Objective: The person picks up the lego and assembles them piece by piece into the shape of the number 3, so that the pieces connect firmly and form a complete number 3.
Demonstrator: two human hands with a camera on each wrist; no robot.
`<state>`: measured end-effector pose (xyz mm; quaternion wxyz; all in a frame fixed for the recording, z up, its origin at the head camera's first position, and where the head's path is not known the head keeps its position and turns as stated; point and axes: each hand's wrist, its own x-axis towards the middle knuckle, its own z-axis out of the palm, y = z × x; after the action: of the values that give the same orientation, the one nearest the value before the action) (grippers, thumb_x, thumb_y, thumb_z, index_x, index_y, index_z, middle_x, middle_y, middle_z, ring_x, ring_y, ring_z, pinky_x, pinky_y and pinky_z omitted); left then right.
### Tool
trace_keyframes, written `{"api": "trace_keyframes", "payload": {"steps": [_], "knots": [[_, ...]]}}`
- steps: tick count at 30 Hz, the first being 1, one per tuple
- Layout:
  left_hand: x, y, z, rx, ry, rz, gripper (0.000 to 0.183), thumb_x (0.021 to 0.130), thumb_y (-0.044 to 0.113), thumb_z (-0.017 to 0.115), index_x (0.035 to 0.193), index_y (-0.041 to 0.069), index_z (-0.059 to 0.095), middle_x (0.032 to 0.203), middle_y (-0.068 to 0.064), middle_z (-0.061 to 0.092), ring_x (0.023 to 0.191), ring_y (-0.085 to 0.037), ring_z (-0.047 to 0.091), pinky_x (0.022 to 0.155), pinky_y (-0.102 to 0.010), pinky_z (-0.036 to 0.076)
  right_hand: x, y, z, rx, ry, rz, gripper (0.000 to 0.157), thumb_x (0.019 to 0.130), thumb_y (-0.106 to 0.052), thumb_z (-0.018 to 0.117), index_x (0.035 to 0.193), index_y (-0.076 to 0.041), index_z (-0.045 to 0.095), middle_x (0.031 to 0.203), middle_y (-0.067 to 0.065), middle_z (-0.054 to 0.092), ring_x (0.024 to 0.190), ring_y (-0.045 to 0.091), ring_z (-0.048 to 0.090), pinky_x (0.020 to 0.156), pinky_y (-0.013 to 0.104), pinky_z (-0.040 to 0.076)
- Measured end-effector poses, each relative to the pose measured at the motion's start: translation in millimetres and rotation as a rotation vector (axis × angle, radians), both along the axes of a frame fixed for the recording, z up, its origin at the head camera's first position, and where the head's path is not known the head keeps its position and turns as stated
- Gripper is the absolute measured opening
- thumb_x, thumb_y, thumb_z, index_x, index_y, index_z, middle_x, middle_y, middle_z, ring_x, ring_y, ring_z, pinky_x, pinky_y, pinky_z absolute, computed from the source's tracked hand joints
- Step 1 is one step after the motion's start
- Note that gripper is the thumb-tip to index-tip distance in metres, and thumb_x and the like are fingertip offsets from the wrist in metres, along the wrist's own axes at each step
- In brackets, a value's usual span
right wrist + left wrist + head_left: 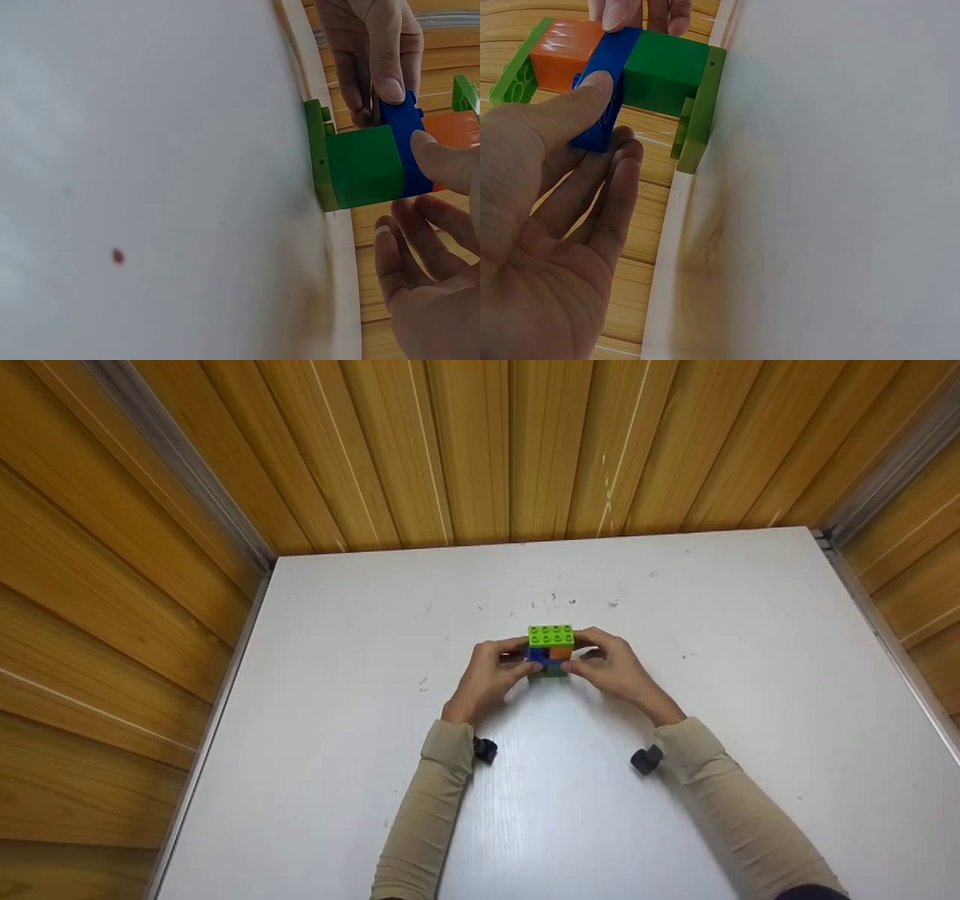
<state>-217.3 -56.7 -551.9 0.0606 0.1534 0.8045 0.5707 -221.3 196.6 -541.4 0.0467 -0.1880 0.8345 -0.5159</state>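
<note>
My left hand (487, 679) and right hand (615, 667) grip a stack of toy bricks from opposite sides near the middle of the white table. Seen in the left wrist view, a flat light green brick (705, 112) forms the base. Above it come a dark green block (664, 71), a long blue brick (622, 52) and an orange block (566, 45). A light green brick (550, 635) with studs tops the upright stack. Both thumbs press the near face of the blue brick, with fingers curled behind it; the far fingertips are partly hidden.
The white table (337, 660) carries small dark marks beyond the stack. Wood-patterned walls (472, 450) with metal corner rails enclose its back and sides. A small black camera (485, 750) sits at the left wrist, another black camera (646, 760) at the right.
</note>
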Motion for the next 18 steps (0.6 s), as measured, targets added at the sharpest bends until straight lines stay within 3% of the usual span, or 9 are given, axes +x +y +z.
{"api": "trace_keyframes", "payload": {"steps": [18], "knots": [[-0.3,-0.3,0.6,-0.006,0.001,-0.012,0.050,0.096,0.011,0.081,0.144,0.005,0.067,0.133,-0.012,0.074,0.120,-0.020,0.073,0.098,-0.023,0.059,2.3,-2.8,-6.3,-0.082,-0.015,-0.020,0.040,0.097,-0.009,0.080,0.135,-0.001,0.070,0.129,0.017,0.072,0.122,0.032,0.068,0.099,0.030,0.059]]}}
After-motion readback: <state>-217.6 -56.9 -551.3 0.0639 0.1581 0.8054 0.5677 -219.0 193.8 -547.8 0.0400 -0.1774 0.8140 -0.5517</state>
